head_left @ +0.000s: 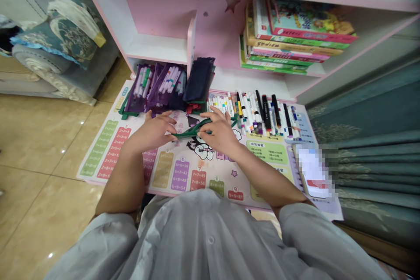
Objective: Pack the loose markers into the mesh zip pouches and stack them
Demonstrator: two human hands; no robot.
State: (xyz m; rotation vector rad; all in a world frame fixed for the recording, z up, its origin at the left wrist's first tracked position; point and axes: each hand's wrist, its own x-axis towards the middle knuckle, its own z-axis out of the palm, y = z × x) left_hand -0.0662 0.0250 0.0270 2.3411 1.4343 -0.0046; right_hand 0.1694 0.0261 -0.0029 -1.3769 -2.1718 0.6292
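Observation:
A flattened green pouch [192, 130], narrow and seen nearly edge-on, lies across the middle of the desk mat between my hands. The fingertips of my left hand [153, 132] close on its left end. My right hand [219, 133] has its fingers curled over the pouch's middle and right part. Just beyond my left hand stand purple pouches [154, 96] holding white-barrelled markers [169, 79]. Behind the green pouch, a dark navy pouch [198, 79] leans against the shelf divider. Loose markers and pens [252, 111] lie in a row to the right of my right hand.
The desk mat [131, 170] carries printed multiplication tables. A phone [311, 170] lies at its right edge. Stacked books [288, 48] fill the right side of the pink and white shelf [157, 48]. A curtain [367, 140] hangs at right; a sofa [55, 52] stands at left.

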